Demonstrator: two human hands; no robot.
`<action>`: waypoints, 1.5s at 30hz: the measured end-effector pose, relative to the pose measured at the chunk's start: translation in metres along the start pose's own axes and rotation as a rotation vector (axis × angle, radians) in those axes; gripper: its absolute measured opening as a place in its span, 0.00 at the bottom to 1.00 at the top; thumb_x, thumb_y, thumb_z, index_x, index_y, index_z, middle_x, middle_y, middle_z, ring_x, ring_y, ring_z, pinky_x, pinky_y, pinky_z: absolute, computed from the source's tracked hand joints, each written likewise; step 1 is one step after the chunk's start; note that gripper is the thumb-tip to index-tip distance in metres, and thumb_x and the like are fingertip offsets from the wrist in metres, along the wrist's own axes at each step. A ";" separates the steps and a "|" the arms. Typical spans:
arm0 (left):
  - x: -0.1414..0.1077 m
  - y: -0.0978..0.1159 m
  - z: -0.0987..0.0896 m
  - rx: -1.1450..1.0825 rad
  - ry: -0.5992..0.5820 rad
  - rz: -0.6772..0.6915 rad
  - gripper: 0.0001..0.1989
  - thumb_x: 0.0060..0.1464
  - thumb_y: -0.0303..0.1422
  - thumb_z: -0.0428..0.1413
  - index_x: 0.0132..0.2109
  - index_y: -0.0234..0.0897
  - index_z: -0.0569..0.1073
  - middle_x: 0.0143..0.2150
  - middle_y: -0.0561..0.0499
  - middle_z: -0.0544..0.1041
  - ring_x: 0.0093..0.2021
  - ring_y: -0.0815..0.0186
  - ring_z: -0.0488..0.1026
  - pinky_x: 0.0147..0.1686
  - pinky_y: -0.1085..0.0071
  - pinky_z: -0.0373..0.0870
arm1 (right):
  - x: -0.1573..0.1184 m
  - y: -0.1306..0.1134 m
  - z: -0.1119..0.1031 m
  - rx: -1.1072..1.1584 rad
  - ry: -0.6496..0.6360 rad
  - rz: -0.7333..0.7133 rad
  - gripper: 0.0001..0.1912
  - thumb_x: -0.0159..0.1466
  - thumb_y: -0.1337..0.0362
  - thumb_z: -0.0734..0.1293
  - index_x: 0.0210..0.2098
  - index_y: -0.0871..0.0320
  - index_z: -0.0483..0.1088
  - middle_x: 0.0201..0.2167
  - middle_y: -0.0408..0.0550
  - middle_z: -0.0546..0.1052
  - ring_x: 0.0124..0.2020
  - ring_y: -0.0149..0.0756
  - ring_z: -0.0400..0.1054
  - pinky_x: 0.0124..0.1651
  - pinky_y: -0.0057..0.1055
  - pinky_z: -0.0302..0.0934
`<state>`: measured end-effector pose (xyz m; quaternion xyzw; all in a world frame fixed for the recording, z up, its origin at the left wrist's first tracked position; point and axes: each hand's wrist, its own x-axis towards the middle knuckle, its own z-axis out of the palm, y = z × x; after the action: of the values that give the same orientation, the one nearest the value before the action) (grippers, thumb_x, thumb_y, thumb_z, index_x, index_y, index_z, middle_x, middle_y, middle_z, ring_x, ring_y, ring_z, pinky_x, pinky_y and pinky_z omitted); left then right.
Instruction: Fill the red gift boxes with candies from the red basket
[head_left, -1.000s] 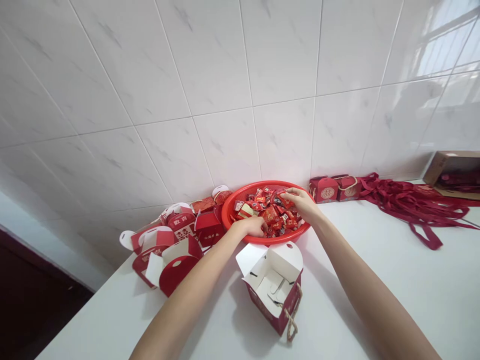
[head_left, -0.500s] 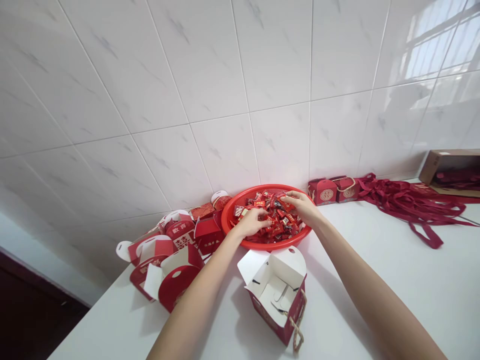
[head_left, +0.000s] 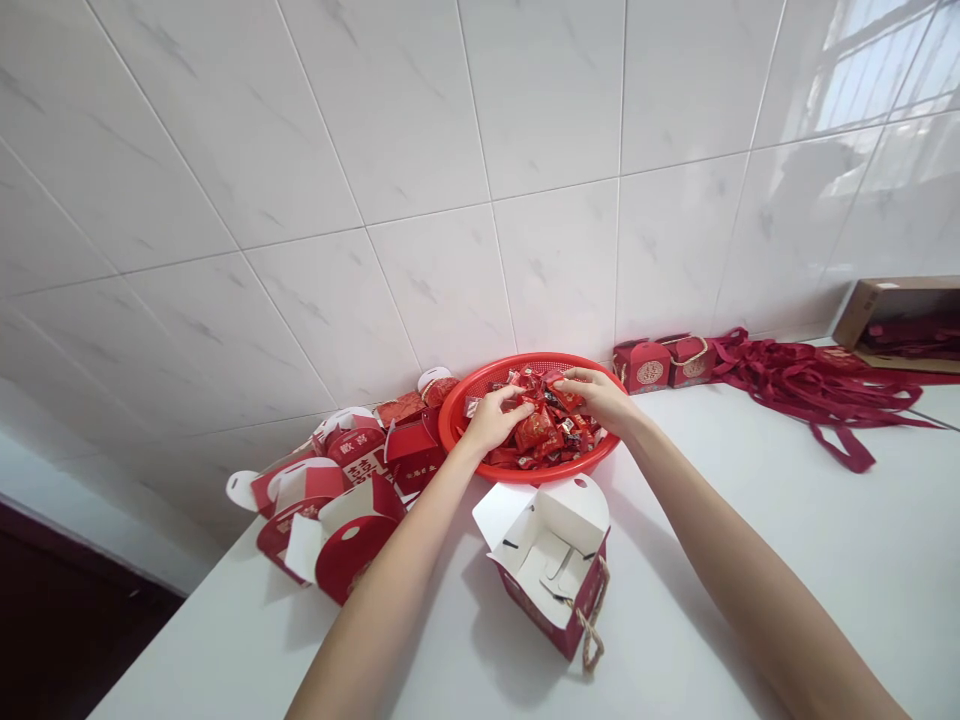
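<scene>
Both hands are in a red plastic basket [head_left: 491,372] heaped with red-wrapped candies [head_left: 574,440]. My left hand [head_left: 495,418] closes its thumb and fingers on a red candy packet [head_left: 534,430] above the pile. A little to the right, my right hand [head_left: 602,398] pinches another red wrapped candy [head_left: 568,396], its fingertips partly hidden. In front of the basket, between my forearms, stands a red gift box [head_left: 525,597] with its flaps up. Its white inside shows no candies, and a twisted cord handle [head_left: 591,625] hangs at its right side.
Several red gift boxes [head_left: 360,545] with raised flaps crowd the table's left side. Two small closed boxes [head_left: 646,370] stand along the tiled wall. Beyond them lie dark red ribbons [head_left: 795,385] and a cardboard box [head_left: 862,318]. The white table's left edge [head_left: 180,625] drops away.
My left hand has lifted a red packet among the candies, its fingers drawing together. My right hand stays close by at the candies. The view has tilted slightly; the gift box stands unmoved.
</scene>
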<state>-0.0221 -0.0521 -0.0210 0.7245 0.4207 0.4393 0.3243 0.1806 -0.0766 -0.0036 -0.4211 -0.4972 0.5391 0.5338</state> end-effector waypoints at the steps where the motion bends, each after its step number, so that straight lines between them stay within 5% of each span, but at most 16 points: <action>1: 0.000 0.001 0.000 -0.004 0.005 0.003 0.18 0.46 0.37 0.66 0.44 0.36 0.80 0.49 0.44 0.82 0.51 0.53 0.76 0.52 0.60 0.70 | 0.000 0.000 0.000 -0.001 -0.010 -0.002 0.11 0.50 0.62 0.76 0.30 0.58 0.73 0.34 0.47 0.79 0.33 0.33 0.70 0.30 0.27 0.65; 8: -0.003 0.013 -0.002 -0.038 0.016 -0.009 0.11 0.49 0.41 0.58 0.29 0.37 0.77 0.30 0.52 0.77 0.34 0.63 0.73 0.39 0.69 0.68 | 0.007 0.007 0.001 0.037 0.085 -0.006 0.12 0.48 0.63 0.75 0.30 0.56 0.71 0.36 0.47 0.78 0.34 0.35 0.71 0.28 0.27 0.64; 14: -0.005 0.016 -0.003 -0.049 0.061 -0.038 0.12 0.46 0.41 0.57 0.23 0.38 0.72 0.25 0.54 0.72 0.32 0.65 0.70 0.37 0.70 0.65 | 0.008 0.010 0.000 0.034 0.077 0.016 0.16 0.46 0.65 0.73 0.34 0.55 0.69 0.31 0.43 0.77 0.30 0.34 0.70 0.30 0.28 0.63; 22: -0.006 0.016 -0.006 -0.019 0.072 0.035 0.12 0.45 0.35 0.53 0.18 0.41 0.61 0.22 0.53 0.69 0.45 0.58 0.74 0.45 0.67 0.67 | 0.008 0.009 0.000 0.150 0.048 0.024 0.14 0.46 0.67 0.74 0.31 0.55 0.69 0.28 0.42 0.72 0.32 0.34 0.68 0.30 0.30 0.70; 28: -0.006 0.017 -0.006 -0.016 0.112 0.026 0.12 0.43 0.36 0.53 0.19 0.41 0.57 0.20 0.54 0.63 0.35 0.62 0.72 0.34 0.71 0.65 | 0.012 0.013 -0.004 0.121 0.018 0.011 0.17 0.47 0.64 0.76 0.34 0.56 0.71 0.34 0.45 0.76 0.37 0.36 0.71 0.29 0.27 0.68; 33: -0.008 0.022 -0.005 -0.064 0.130 0.025 0.13 0.44 0.36 0.52 0.20 0.40 0.55 0.20 0.57 0.56 0.23 0.70 0.59 0.26 0.73 0.59 | 0.009 0.009 -0.002 0.150 0.058 0.010 0.14 0.48 0.66 0.76 0.32 0.56 0.70 0.33 0.45 0.75 0.36 0.37 0.71 0.30 0.30 0.71; 40: -0.010 0.024 -0.001 -0.145 0.075 -0.063 0.15 0.47 0.37 0.52 0.21 0.40 0.54 0.18 0.58 0.62 0.22 0.71 0.61 0.22 0.76 0.60 | 0.006 0.004 0.001 0.107 0.093 0.038 0.12 0.49 0.67 0.76 0.30 0.55 0.70 0.33 0.46 0.76 0.37 0.38 0.72 0.30 0.30 0.72; 45: -0.014 0.033 -0.002 -0.218 -0.100 -0.067 0.15 0.45 0.40 0.56 0.21 0.40 0.58 0.18 0.59 0.61 0.19 0.74 0.57 0.21 0.75 0.57 | 0.006 0.002 0.000 0.095 0.042 0.025 0.12 0.48 0.64 0.76 0.29 0.55 0.70 0.31 0.45 0.75 0.36 0.37 0.71 0.32 0.30 0.71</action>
<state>-0.0174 -0.0785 0.0023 0.6913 0.3776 0.4349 0.4363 0.1799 -0.0710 -0.0056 -0.4127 -0.4544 0.5595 0.5569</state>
